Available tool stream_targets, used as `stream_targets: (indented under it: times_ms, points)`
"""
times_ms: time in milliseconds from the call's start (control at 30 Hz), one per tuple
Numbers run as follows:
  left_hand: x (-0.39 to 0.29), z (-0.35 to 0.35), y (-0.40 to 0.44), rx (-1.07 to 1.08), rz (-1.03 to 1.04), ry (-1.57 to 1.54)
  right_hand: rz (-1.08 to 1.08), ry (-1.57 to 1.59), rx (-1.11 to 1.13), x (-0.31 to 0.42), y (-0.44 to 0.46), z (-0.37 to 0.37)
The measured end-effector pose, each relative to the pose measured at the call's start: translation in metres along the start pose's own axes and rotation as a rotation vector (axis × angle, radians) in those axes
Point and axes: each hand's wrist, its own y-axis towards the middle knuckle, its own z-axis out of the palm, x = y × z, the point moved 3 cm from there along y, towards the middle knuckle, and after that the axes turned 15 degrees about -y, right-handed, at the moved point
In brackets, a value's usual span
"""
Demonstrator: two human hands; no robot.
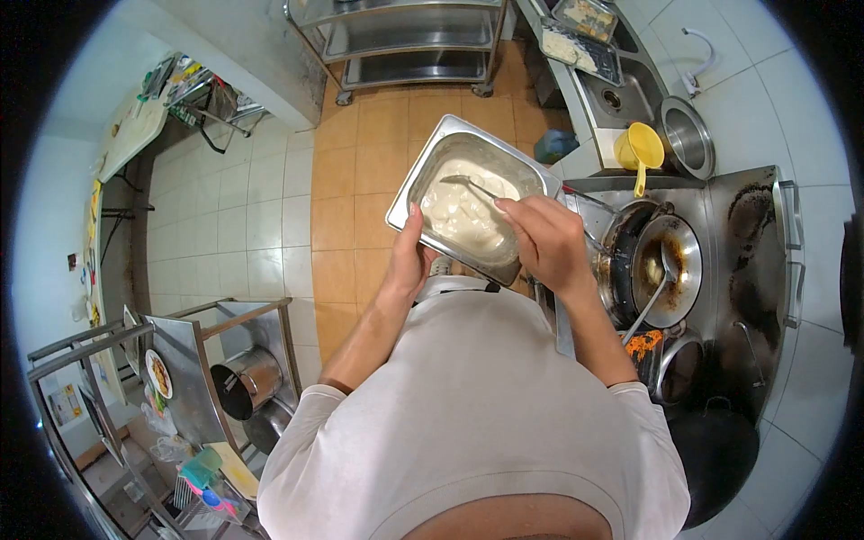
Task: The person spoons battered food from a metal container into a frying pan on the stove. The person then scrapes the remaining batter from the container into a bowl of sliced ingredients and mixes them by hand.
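Note:
My left hand [411, 261] is closed on the near left rim of a rectangular steel pan [515, 162], which sits tilted in front of my body. Inside the pan lies a thick, creamy white batter [454, 220] with lumpy pieces coated in it. A metal spoon [459, 180] dips its bowl into this mixture. My right hand [549, 241], over the pan's right side, has its fingers pinched around the spoon's handle.
To the right, a wok [684, 297] with a long-handled ladle [668, 263] sits on the stove. Beyond it are a yellow scoop [641, 142], a steel basin [697, 153] and a sink [621, 112]. A steel trolley [409, 40] stands ahead; a metal pot [261, 373] rests on a left rack.

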Motion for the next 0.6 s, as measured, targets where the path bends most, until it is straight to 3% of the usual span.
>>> stream_targets:
  times_ms: [267, 367, 467, 600]
  points:
    - [0.003, -0.009, 0.003, -0.005, -0.012, -0.038, -0.037, 0.107, -0.042, -0.006, -0.007, -0.025]
    - [0.000, -0.006, 0.003, -0.004, 0.007, -0.039, 0.119, 0.014, -0.036, -0.014, -0.002, -0.030]
    - [-0.001, -0.002, 0.003, -0.012, 0.011, -0.023, 0.117, -0.127, -0.114, -0.022, 0.002, -0.010]
    - [-0.002, -0.005, 0.006, 0.014, -0.010, 0.008, 0.014, -0.062, -0.095, -0.017, 0.004, 0.009]
